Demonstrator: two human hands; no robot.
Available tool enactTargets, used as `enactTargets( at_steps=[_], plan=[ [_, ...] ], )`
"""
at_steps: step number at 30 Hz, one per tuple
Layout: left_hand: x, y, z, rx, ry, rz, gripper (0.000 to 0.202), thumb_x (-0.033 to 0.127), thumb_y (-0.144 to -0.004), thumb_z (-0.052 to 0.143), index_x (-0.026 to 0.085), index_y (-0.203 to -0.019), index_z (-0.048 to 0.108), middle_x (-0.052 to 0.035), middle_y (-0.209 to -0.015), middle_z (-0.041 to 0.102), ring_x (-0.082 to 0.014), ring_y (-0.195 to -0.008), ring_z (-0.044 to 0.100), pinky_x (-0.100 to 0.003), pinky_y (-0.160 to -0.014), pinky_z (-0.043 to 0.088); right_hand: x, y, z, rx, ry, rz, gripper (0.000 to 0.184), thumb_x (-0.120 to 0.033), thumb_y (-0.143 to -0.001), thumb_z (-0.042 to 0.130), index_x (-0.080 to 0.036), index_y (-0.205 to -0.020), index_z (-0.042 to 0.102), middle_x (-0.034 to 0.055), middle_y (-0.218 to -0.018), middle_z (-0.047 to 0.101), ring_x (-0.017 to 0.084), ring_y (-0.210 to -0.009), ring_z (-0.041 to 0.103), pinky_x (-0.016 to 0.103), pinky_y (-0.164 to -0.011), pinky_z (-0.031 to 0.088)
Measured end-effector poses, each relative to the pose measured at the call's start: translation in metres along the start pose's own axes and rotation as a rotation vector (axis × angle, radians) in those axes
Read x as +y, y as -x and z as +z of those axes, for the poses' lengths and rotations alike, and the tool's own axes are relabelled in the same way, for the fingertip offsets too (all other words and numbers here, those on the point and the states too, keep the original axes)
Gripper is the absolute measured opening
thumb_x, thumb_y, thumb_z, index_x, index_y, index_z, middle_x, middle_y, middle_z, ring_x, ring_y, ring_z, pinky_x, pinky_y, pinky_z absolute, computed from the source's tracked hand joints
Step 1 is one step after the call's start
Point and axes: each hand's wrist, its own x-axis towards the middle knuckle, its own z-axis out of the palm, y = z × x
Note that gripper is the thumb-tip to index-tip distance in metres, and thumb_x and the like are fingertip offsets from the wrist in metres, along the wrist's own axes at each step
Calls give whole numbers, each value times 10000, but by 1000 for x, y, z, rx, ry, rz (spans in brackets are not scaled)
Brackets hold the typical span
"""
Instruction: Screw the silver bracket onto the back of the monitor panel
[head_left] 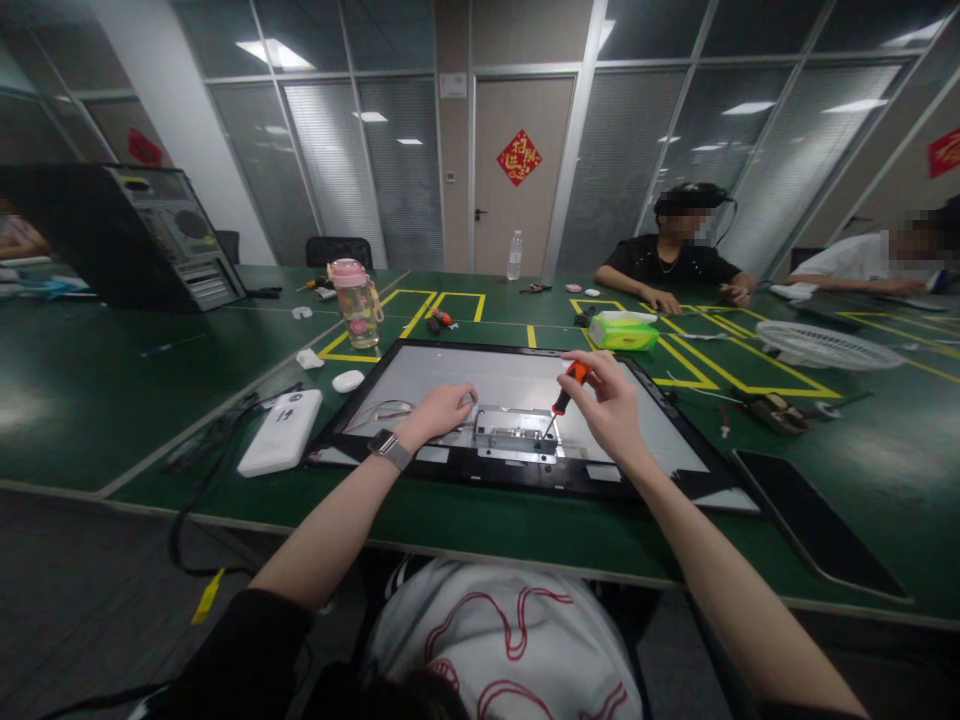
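Observation:
A flat display panel (420, 365) with a black frame lies on the green table in front of me. Near its front edge sits a silver metal bracket (517, 425). My right hand (604, 400) grips an orange and black screwdriver (574, 378) from above, and the shaft slants down to the bracket's right end. My left hand (442, 410), with a watch on the wrist, rests on the panel just left of the bracket. Its fingers are curled in; whether they hold anything is hidden. Thin wires (382, 410) lie on the panel left of that hand.
Left of the panel are a white power bank (282, 432), a white case (348, 381) and a pink-lidded bottle (355, 305). A large phone (817, 520) lies at right. Behind are a green tissue pack (624, 331) and a computer case (161, 235). Two people sit across at right.

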Motion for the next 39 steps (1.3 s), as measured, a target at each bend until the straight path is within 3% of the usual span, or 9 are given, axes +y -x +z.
enactTargets(
  at_steps=[4, 6, 11, 16, 22, 28, 30, 34, 39],
  plan=[
    [2, 1, -2, -1, 5, 1, 260, 206, -846, 448, 179, -1012, 647, -19, -695, 638, -163, -653, 573, -246, -651, 418, -3, -1, -2, -90, -51, 6, 357, -273, -934, 436, -294, -1263, 573, 49, -1002, 608, 199, -902, 600, 399, -856, 489],
    [3, 1, -2, -3, 2, -2, 261, 208, -849, 449, 178, -1017, 647, -23, -707, 646, -165, -665, 580, -248, -664, 427, -3, 0, -2, -104, -86, 21, 385, -271, -925, 465, -294, -1303, 536, 50, -1030, 620, 195, -898, 610, 400, -863, 491],
    [3, 1, -3, -1, -9, -3, 264, 200, -849, 448, 177, -1020, 648, -41, -793, 676, -173, -723, 601, -255, -706, 448, 0, 0, -1, 12, 23, -9, 255, -307, -820, 653, -281, -1073, 674, 43, -944, 587, 205, -897, 578, 369, -813, 500],
    [3, 1, -3, -4, -12, -7, 267, 204, -856, 442, 180, -1025, 648, -56, -881, 694, -178, -779, 617, -259, -733, 460, -8, -1, -1, -99, -96, 34, 327, -304, -936, 456, -292, -1233, 592, 59, -1073, 634, 209, -941, 627, 408, -860, 499],
    [3, 1, -3, 0, -14, -6, 260, 209, -855, 446, 183, -1021, 645, -42, -808, 679, -174, -734, 608, -253, -698, 451, -4, 0, 1, -3, -44, 41, 241, -320, -827, 646, -268, -1061, 676, 44, -947, 626, 201, -876, 605, 363, -791, 515],
    [5, 2, -4, -9, -15, -4, 248, 202, -850, 455, 180, -1012, 641, -14, -690, 634, -158, -643, 571, -242, -653, 420, -7, -2, -2, -97, -86, 37, 317, -321, -941, 452, -287, -1218, 601, 59, -1072, 635, 200, -919, 627, 405, -863, 500],
    [4, 2, -4, -9, -10, 0, 249, 209, -851, 453, 180, -1013, 640, -12, -681, 628, -158, -634, 565, -242, -649, 416, -7, -2, -2, -103, -125, 70, 330, -323, -923, 494, -283, -1236, 587, 57, -1072, 644, 195, -899, 638, 399, -856, 508],
    [4, 2, -3, -6, -10, 3, 254, 218, -853, 448, 181, -1014, 640, -14, -689, 631, -161, -640, 564, -247, -659, 418, -2, 0, 0, 22, -40, 45, 222, -325, -808, 668, -267, -1021, 688, 41, -952, 607, 193, -889, 599, 349, -791, 517],
    [5, 1, -4, -19, -7, -8, 263, 217, -853, 443, 176, -1022, 641, -17, -695, 634, -160, -651, 569, -246, -660, 422, -3, -2, -1, -75, -223, 124, 296, -364, -906, 517, -275, -1159, 642, 62, -1078, 631, 208, -941, 625, 409, -844, 528]
  ],
)
